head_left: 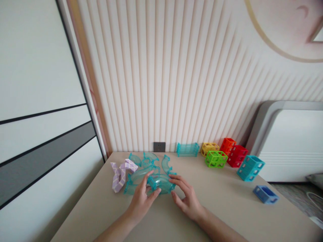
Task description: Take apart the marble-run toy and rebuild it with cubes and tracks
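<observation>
Between my hands is a curved, see-through teal track piece (pixel 163 184). My left hand (pixel 145 196) grips its left end, thumb in front and fingers behind. At the right end, my right hand (pixel 185 195) has thumb and fingers round the edge, pinching it. Just behind and to the left lie more teal curved pieces (pixel 141 174), partly covered by my left hand. Farther back are a small curved piece (pixel 166 163) and another arched one (pixel 150 158). A lilac and white folding snake puzzle (pixel 119 178) lies left of the pile.
A straight teal piece (pixel 187 150) stands against the wall beside a black socket (pixel 159 147). Along the right are a yellow block (pixel 209 148), green block (pixel 216 159), red blocks (pixel 237 156), teal block (pixel 250 168) and blue block (pixel 265 194). A white cabinet (pixel 45 168) borders the table's left.
</observation>
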`<state>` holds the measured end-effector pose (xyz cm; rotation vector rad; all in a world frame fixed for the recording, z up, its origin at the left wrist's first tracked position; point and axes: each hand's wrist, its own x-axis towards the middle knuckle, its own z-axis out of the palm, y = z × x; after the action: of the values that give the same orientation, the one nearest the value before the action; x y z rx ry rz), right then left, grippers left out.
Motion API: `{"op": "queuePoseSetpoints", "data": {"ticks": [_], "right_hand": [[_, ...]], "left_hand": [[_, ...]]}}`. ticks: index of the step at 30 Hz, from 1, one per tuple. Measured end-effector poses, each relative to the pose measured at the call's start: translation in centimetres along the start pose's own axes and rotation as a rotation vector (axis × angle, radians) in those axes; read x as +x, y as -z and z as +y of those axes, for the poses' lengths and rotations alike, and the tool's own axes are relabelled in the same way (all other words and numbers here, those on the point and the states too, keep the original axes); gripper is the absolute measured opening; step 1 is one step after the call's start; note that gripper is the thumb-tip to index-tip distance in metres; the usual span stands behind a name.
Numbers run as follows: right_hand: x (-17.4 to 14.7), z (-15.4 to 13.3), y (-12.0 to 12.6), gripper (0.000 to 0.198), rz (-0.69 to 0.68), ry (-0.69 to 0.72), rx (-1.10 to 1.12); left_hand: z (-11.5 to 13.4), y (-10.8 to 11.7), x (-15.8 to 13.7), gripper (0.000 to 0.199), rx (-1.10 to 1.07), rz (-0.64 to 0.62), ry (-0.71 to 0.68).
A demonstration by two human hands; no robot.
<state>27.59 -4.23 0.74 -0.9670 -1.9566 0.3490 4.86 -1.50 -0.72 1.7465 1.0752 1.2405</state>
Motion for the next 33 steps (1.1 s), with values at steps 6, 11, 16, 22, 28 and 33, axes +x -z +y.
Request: {"op": "queuePoseSetpoints", "data": {"ticks": [6,11,16,22,28,33], "right_hand": [[0.0,0.0,0.2,0.034,-0.079,-0.019,-0.030],[-0.1,-0.2,-1.0,0.047,-0.026,-0.154,0.051],[-0.2,-0.1,-3.0,0.057,0.152,-0.362,0.227],[-0.1,0.2,-3.0,0.054,0.212,-0.327,0.095],[-0.1,0.3,-2.5,0.054,0.228,-0.272,0.060],[-0.4,0.8,-2.4,0.057,0.197,-0.272,0.064]], "left_hand": [[0.2,0.0,0.0,0.046,-0.054,-0.022,0.000],[0.0,-0.2,0.1,0.048,-0.123,0.030,0.054],[0.0,-0.4,0.0,0.050,-0.174,0.098,0.085],[0.9,-0.4,-0.1,0.047,-0.195,0.074,0.070],[0.8,-0.1,0.0,0.058,-0.129,0.100,0.054],[-0.3,0.2,0.1,0.057,-0.062,0.123,0.033]]}}
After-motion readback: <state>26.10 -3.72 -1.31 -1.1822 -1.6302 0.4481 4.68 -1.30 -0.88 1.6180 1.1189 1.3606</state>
